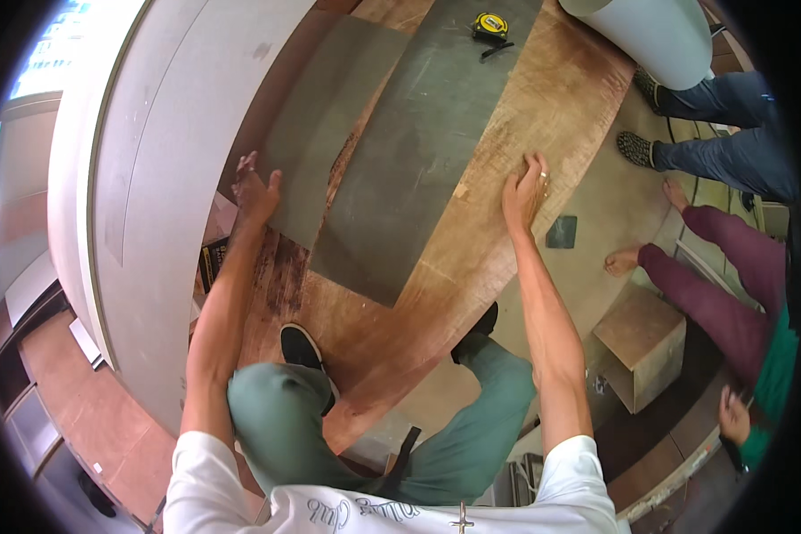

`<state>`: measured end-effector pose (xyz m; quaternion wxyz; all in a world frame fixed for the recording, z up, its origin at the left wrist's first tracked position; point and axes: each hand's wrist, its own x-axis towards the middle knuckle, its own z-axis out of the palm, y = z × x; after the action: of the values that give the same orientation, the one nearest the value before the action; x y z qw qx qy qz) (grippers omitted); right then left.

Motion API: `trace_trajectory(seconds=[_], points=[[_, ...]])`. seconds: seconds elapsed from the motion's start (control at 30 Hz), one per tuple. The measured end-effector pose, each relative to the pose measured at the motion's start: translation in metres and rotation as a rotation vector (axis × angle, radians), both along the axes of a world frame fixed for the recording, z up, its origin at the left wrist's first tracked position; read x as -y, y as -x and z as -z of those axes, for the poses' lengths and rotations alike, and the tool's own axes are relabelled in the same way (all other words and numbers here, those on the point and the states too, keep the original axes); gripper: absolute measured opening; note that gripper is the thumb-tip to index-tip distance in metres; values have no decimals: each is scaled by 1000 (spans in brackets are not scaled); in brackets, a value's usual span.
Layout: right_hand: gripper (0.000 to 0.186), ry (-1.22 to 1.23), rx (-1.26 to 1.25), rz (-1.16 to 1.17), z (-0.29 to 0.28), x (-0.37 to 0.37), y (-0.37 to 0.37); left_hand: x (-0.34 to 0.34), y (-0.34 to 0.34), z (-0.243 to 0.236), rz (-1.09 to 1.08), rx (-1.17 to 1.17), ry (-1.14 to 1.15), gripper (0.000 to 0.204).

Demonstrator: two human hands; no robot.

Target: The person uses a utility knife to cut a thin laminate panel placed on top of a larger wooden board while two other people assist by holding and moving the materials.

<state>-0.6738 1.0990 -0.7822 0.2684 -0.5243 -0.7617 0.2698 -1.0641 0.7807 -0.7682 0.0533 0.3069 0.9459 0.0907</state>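
Two dark grey sheets lie on a worn brown wooden board (pixel 472 240) in front of me. The right sheet (pixel 409 142) is the longer one, and the left sheet (pixel 329 98) lies beside it with a strip of board between. My left hand (pixel 258 191) is at the left sheet's near left edge, fingers apart and nothing in it; whether it touches the sheet I cannot tell. My right hand (pixel 524 194), with a ring on one finger, is over the board's right edge, fingers loosely bent, holding nothing visible. A yellow and black tape measure (pixel 489 27) sits at the right sheet's far end.
A large pale panel (pixel 178 178) stands along the left. A white roll (pixel 645 36) lies at the far right. Other people's legs (pixel 721 165) and bare feet (pixel 623 261) are on the right, near an open box (pixel 641 343). A small dark square (pixel 562 232) lies on the floor.
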Motion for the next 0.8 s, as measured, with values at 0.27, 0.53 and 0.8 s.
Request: trace_trajectory(seconds=[0.27, 0.53, 0.8], points=[[37, -260, 242, -12, 17, -1, -6, 79, 137, 89, -1020, 490, -655, 105], [34, -304, 184, -7, 20, 5, -1, 172, 172, 100, -1041, 794, -1023, 44], [36, -133, -76, 24, 3, 45, 21, 151, 149, 75, -782, 1147, -1071, 30]])
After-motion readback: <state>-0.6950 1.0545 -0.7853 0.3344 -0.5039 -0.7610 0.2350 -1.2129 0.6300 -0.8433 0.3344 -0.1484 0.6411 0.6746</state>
